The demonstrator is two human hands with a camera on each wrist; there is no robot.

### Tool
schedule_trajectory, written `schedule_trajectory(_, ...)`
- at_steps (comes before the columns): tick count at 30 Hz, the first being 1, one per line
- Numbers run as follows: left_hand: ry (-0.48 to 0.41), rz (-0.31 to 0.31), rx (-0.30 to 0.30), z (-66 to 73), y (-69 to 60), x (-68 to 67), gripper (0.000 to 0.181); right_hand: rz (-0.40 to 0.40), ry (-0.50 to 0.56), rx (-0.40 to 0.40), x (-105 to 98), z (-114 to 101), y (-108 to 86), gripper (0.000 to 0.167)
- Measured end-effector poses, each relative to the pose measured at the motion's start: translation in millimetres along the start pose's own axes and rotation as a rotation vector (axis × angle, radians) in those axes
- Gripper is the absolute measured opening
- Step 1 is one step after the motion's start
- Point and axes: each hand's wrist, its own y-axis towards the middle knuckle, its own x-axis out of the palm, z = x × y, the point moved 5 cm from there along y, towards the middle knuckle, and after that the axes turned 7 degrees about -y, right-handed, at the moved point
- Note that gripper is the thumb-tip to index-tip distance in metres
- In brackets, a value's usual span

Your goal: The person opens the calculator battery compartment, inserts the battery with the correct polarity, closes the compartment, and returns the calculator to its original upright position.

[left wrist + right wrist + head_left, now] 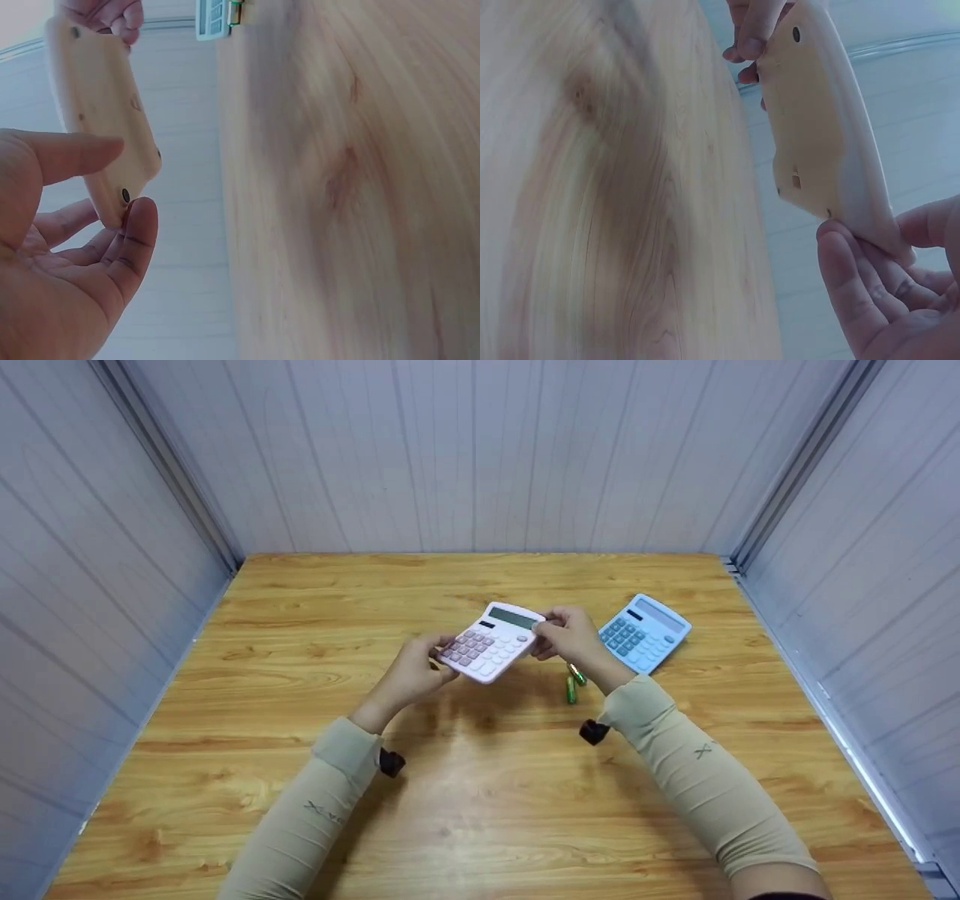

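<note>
A pink and white calculator (491,643) is held tilted above the table, its screen and keys facing up in the head view. My left hand (414,669) grips its lower left edge with thumb and fingers. At the upper right edge, my right hand (568,634) pinches it near the screen. Both wrist views show its pale underside, the left wrist view catching the calculator's back (101,97) with small dark feet at the corners. In the right wrist view, fingertips of the right hand (889,289) press against one end of the calculator (810,120).
A blue calculator (643,633) lies face up on the wooden table (480,810), right of the right hand. Two green batteries (571,690) lie on the tabletop below the right wrist. Pale panel walls (480,457) stand behind and on both sides.
</note>
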Motion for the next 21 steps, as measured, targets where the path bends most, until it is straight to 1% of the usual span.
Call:
schedule_trajectory(2,0.004,-0.011,0.006,1.3,-0.7,2.3,0.056,0.014,0.022,0.003,-1.6,-0.7,-2.6,0.036)
schedule_trajectory(6,0.048,-0.019,0.030,3.8,-0.5,6.2,0.056,0.030,0.061,-0.001,-4.4,-1.4,-6.5,0.036)
schedule_trajectory(9,0.119,-0.010,0.086,7.6,-1.2,8.7,0.055,0.031,0.084,-0.003,-6.6,-0.9,-8.6,0.035)
schedule_trajectory(12,0.208,-0.006,0.183,13.5,-3.4,12.3,0.053,0.030,0.090,0.004,-8.8,0.1,-10.2,0.034)
schedule_trajectory(14,0.272,0.000,0.272,18.0,-5.6,14.8,0.049,0.028,0.087,0.010,-10.2,0.4,-11.2,0.034)
schedule_trajectory(17,0.345,0.009,0.394,23.7,-9.2,18.3,0.045,0.029,0.095,0.023,-12.1,1.0,-12.7,0.035)
schedule_trajectory(19,0.387,0.016,0.459,27.0,-11.7,20.4,0.043,0.029,0.094,0.032,-13.4,1.0,-14.2,0.034)
schedule_trajectory(21,0.421,0.020,0.506,29.4,-13.4,22.4,0.041,0.030,0.089,0.039,-14.6,1.3,-15.6,0.033)
